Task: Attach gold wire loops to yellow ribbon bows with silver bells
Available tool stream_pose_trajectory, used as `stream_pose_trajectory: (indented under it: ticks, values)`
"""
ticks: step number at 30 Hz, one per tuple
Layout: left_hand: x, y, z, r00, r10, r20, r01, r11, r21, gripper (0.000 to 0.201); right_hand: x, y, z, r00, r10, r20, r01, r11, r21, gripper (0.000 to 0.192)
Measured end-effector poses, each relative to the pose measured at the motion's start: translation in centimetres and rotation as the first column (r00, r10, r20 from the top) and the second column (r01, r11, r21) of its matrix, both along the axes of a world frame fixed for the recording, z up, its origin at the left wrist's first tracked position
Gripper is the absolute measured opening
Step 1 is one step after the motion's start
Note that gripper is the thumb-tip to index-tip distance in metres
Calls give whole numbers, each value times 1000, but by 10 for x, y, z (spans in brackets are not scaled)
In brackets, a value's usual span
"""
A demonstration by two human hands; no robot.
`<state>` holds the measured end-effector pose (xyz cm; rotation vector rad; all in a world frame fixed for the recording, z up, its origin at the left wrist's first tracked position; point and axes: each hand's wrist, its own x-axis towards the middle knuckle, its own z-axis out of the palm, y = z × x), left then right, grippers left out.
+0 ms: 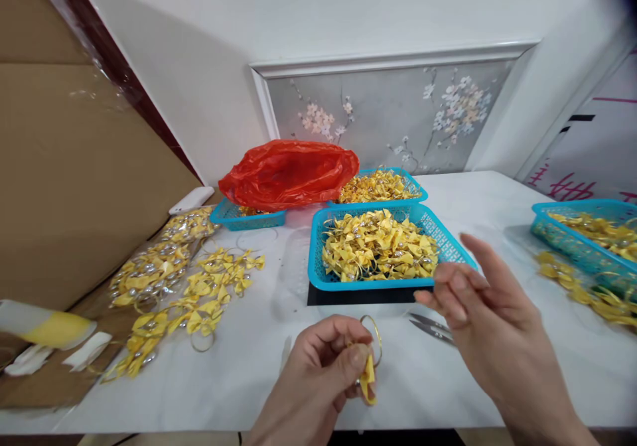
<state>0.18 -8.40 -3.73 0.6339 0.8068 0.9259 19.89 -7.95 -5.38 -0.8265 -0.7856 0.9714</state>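
Yellow ribbon on a gold ring, a small bow piece (369, 366), is pinched between the thumb and curled fingers of the left hand (318, 373), low over the white table (249, 366). The right hand (478, 300) is held open just beside it, fingers spread and empty. Scissors (430, 327) are seen lying under those spread fingertips. Beyond the fingers, a blue basket (318, 260) is filled with similar yellow bows.

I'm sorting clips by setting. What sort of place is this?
Probably a home or small workshop table used for hand piecework: blue baskets heaped with yellow bows, more bows on rings laid out, scissors, and flowered wall panelling behind.
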Motion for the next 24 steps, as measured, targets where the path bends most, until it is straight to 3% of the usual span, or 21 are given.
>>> stream_pose_trajectory:
  ticks: [2,4,9,11,14,16,18,21,24]
  values:
    - [-1,2,-2,996,-43,76,45,998,-34,26,0,-3,-5,952,106,286,-117,993,23,15]
    - [0,6,-2,981,-84,177,102,990,-97,26,-3,-6,-5,838,242,488,-262,965,-29,22]
    - [6,11,-1,912,-98,398,220,937,-271,23,-16,-4,13,632,354,689,-397,912,-105,16]
    - [6,11,-3,915,-89,392,228,918,-323,28,-21,-1,19,583,335,740,-411,907,-87,14]
    - [2,7,-8,969,-85,234,164,925,-342,30,-27,4,20,519,311,796,-389,915,-105,24]
    - [-3,3,-12,997,-60,44,68,972,-224,34,-28,5,17,477,316,820,-355,923,-149,22]
    - [-10,0,-15,982,18,-189,-25,999,-34,39,-29,7,12,461,322,827,-319,930,-185,20]
    - [-14,0,-20,881,106,-460,6,972,235,29,-31,9,5,469,320,823,-274,939,-208,22]
    - [-11,6,-27,830,152,-537,78,922,380,22,-34,11,0,469,315,825,-251,943,-217,22]
